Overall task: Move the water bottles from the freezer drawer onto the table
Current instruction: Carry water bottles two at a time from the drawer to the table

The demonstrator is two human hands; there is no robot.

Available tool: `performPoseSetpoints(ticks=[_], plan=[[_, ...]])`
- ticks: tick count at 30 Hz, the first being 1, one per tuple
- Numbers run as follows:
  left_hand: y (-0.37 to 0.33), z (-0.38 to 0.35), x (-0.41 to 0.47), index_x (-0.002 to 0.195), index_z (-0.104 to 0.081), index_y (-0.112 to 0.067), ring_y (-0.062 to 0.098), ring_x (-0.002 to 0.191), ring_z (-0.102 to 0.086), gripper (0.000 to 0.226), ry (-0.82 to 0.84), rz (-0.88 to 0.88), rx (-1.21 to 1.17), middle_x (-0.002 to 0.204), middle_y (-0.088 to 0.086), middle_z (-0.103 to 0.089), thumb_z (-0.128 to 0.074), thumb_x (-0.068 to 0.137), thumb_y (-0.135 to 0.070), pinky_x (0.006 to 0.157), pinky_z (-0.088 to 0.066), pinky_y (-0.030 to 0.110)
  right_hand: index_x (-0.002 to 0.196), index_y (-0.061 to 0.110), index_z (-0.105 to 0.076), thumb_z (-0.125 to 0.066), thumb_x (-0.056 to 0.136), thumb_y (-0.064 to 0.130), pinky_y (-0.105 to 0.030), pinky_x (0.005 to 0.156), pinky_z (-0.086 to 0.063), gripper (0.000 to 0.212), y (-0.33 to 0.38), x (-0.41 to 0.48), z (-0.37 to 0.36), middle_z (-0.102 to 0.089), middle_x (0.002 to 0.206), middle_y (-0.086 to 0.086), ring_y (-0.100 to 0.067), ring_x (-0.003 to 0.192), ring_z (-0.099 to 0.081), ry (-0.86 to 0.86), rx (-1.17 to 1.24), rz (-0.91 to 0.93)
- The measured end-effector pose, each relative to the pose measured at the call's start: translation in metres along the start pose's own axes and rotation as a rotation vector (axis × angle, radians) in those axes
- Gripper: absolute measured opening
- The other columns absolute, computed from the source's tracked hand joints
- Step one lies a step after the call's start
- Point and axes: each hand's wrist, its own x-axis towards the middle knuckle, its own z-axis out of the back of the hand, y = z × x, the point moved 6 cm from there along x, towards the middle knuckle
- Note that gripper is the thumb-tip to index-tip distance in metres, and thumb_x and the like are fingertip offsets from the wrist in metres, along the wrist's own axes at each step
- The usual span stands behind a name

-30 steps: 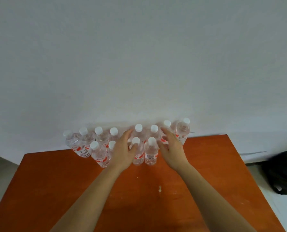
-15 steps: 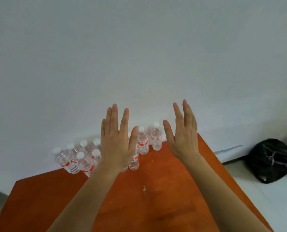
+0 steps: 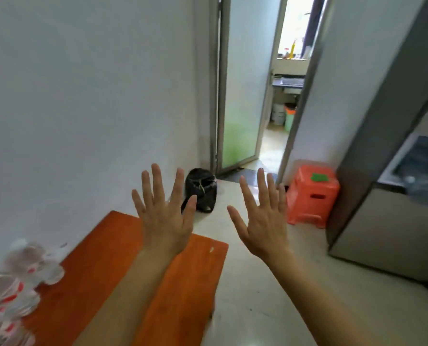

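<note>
Several clear water bottles point(image 3: 13, 283) with red labels and white caps stand blurred at the far left on the orange table point(image 3: 108, 265), against the wall. My left hand point(image 3: 164, 216) is raised over the table's right end, fingers spread and straight, holding nothing. My right hand point(image 3: 262, 218) is raised beside it over the floor, also spread and empty. At the right edge the grey fridge point(image 3: 382, 221) stands with its freezer drawer point(image 3: 417, 166) pulled out; frosty contents inside are blurred.
A black bag point(image 3: 203, 191) lies on the floor by the wall corner. An orange plastic stool point(image 3: 312, 196) stands between the doorway point(image 3: 272, 96) and the fridge. Pale tiled floor point(image 3: 257, 308) lies between table and fridge.
Both hands let go of the bottles on the table and lifted with fingers spread. The view swung right, bringing the doorway, stool and fridge into sight and pushing the bottles to the left edge.
</note>
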Motion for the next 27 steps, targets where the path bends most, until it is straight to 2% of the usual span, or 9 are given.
performPoseSetpoints(ticks=[5,7,12,15,17,21,27], plan=[[-0.18,-0.046,0.006,0.157,-0.002,-0.036,0.032,0.152,0.011,0.066,0.069,-0.237,-0.077,0.165,0.008,0.015,-0.011,0.097,-0.064,0.117,-0.006,0.065,0.16,0.028,-0.002,-0.031,0.099,0.062,-0.057,0.122,-0.002,0.075,-0.177,-0.047,0.08,0.009,0.167,-0.012,-0.033,0.153,0.009,-0.046,-0.185,-0.283],[-0.251,-0.063,-0.001,0.157,-0.006,-0.034,0.033,0.152,0.008,0.067,0.082,-0.317,-0.089,0.165,0.01,0.01,-0.011,0.098,-0.064,0.117,-0.01,0.065,0.16,0.026,-0.004,-0.033,0.099,0.061,-0.057,0.122,-0.001,0.076,-0.24,-0.071,0.108,0.008,0.167,-0.012,-0.034,0.153,0.006,-0.086,-0.197,-0.366],[-0.415,-0.12,-0.033,0.158,-0.007,-0.031,0.031,0.152,0.007,0.07,0.212,-0.457,-0.117,0.165,0.011,0.007,-0.01,0.097,-0.064,0.116,-0.012,0.066,0.16,0.021,-0.013,-0.02,0.098,0.065,-0.056,0.122,0.0,0.076,-0.387,-0.139,0.159,0.004,0.166,-0.015,-0.035,0.153,0.003,-0.077,-0.249,-0.516],[-0.498,-0.142,-0.056,0.158,-0.001,-0.032,0.03,0.152,0.013,0.078,0.295,-0.513,-0.141,0.164,0.008,0.017,0.004,0.09,-0.071,0.118,-0.006,0.063,0.159,0.021,-0.015,-0.03,0.097,0.062,-0.06,0.121,-0.005,0.076,-0.461,-0.177,0.173,0.005,0.166,-0.015,-0.035,0.153,0.005,-0.03,-0.3,-0.59],[-0.543,-0.15,-0.062,0.157,0.004,-0.034,0.028,0.151,0.016,0.08,0.318,-0.557,-0.165,0.164,0.005,0.019,0.007,0.088,-0.073,0.12,-0.002,0.059,0.16,0.022,-0.014,-0.034,0.096,0.061,-0.061,0.12,-0.008,0.077,-0.501,-0.187,0.183,0.004,0.166,-0.016,-0.035,0.153,0.004,-0.032,-0.316,-0.637],[-0.608,-0.167,-0.043,0.157,-0.006,-0.033,0.029,0.153,0.007,0.074,0.3,-0.613,-0.169,0.166,0.006,0.004,-0.009,0.093,-0.069,0.12,-0.008,0.059,0.159,0.021,-0.011,-0.036,0.094,0.06,-0.058,0.121,-0.009,0.08,-0.56,-0.178,0.196,0.002,0.166,-0.016,-0.035,0.153,0.001,-0.054,-0.317,-0.654],[-0.685,-0.224,0.011,0.156,-0.008,-0.03,0.031,0.153,0.001,0.071,0.224,-0.627,-0.208,0.166,0.008,-0.003,-0.014,0.095,-0.066,0.121,-0.007,0.057,0.16,0.023,-0.01,-0.033,0.095,0.062,-0.055,0.122,-0.005,0.08,-0.648,-0.148,0.177,0.004,0.166,-0.014,-0.032,0.153,0.005,-0.065,-0.314,-0.677]])
